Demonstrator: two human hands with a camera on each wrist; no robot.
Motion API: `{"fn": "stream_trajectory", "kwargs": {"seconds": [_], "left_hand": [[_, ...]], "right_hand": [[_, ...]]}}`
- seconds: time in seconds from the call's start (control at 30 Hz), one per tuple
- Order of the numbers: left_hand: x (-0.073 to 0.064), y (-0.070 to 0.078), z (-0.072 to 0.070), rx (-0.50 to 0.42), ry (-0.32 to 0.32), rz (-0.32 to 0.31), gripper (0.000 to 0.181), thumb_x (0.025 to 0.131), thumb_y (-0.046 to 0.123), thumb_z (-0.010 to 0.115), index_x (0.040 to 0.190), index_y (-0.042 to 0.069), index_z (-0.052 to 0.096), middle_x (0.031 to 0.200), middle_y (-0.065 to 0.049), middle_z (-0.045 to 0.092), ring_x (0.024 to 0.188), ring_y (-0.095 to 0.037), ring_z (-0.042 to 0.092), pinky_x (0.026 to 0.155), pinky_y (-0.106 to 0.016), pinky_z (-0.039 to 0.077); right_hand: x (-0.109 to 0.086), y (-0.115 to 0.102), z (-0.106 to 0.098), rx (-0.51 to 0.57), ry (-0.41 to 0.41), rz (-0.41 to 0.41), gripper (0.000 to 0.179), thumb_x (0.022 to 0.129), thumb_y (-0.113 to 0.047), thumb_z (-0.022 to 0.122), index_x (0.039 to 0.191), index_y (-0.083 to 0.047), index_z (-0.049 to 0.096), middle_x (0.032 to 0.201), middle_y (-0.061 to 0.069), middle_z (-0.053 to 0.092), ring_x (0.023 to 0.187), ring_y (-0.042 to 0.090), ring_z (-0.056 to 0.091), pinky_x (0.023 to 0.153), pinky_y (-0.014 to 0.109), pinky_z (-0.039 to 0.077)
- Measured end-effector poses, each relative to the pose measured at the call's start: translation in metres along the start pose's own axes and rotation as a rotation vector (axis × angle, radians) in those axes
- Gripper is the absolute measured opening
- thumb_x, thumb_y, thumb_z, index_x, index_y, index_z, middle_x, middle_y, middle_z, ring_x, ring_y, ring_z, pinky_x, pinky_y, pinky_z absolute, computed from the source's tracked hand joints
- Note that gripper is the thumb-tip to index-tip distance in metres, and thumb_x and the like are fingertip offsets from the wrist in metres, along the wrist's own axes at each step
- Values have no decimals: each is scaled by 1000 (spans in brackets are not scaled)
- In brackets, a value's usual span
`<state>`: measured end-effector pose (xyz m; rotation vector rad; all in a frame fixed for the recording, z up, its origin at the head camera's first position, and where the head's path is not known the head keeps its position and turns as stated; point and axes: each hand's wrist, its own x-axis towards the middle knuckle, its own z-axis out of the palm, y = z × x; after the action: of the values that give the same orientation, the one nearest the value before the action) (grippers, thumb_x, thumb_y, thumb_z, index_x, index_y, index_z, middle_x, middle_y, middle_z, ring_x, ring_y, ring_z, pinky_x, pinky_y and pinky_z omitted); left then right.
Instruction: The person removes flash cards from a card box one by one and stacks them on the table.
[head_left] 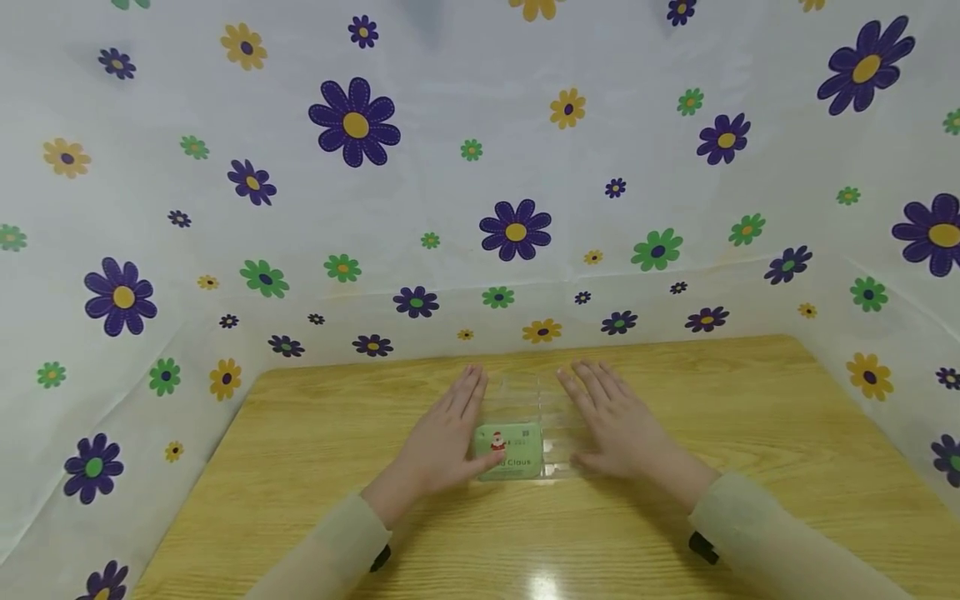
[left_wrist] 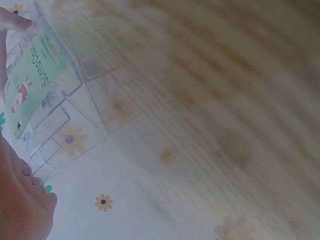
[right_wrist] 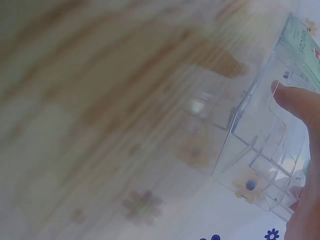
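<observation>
A clear plastic case (head_left: 519,387) with inner dividers lies in front of me on the wooden table. On its left part is a green card (head_left: 517,454) printed with a Santa figure and lettering, partly covered by my left thumb. My left hand (head_left: 442,437) rests along the case's left side, fingers straight and pointing away from me. On the other side, my right hand (head_left: 618,429) has straight fingers along the edge, its thumb reaching in over the case. The right wrist view shows this thumb (right_wrist: 295,100) in front of the transparent wall.
The wooden table (head_left: 300,467) reaches back to a white sheet (head_left: 450,183) with purple, yellow and green flowers, which also hangs at the left and right sides. A bright reflection falls on the tabletop near the front.
</observation>
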<state>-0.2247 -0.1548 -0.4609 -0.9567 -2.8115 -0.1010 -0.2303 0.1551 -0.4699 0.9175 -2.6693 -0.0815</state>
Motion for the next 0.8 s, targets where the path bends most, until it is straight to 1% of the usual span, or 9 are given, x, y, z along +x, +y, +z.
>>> {"fn": "stream_trajectory", "kwargs": {"seconds": [0.2, 0.3, 0.53, 0.67, 0.8], "left_hand": [[-5, -2, 1, 5, -3, -3, 107, 101, 70, 53, 168, -4, 11, 177, -18, 6, 166, -35, 9, 133, -45, 20], [-5, -2, -1, 9, 4, 1, 108, 101, 69, 54, 167, -4, 12, 177, -19, 7, 166, -35, 9, 133, -45, 21], [-5, -1, 0, 14, -9, -3, 109, 101, 70, 53, 168, -4, 10, 178, -19, 6, 166, -34, 8, 133, -45, 21], [-5, -1, 0, 17, -13, -4, 109, 101, 70, 53, 167, -4, 10, 178, -19, 6, 166, -34, 8, 134, -44, 20], [-5, -1, 1, 22, 1, -1, 108, 101, 70, 53, 167, -5, 11, 177, -20, 6, 166, -35, 9, 133, -45, 21]], "right_hand": [[2, -5, -2, -5, -4, -5, 127, 79, -69, 82, 168, -3, 20, 165, 27, 38, 154, 44, 38, 130, 57, 28], [4, -6, -6, -1, 2, -17, 128, 77, -67, 84, 167, -1, 22, 163, 26, 40, 153, 43, 40, 130, 57, 28], [8, -6, -12, -18, -6, -96, 123, 78, -63, 86, 162, 7, 31, 167, 25, 38, 155, 42, 39, 130, 53, 30], [11, -5, -11, 2, 4, -116, 124, 76, -62, 88, 163, 5, 30, 164, 23, 42, 150, 41, 44, 127, 55, 36], [14, -4, -9, 8, 24, -117, 126, 74, -65, 89, 164, 1, 30, 159, 20, 45, 144, 37, 47, 123, 54, 40]]}}
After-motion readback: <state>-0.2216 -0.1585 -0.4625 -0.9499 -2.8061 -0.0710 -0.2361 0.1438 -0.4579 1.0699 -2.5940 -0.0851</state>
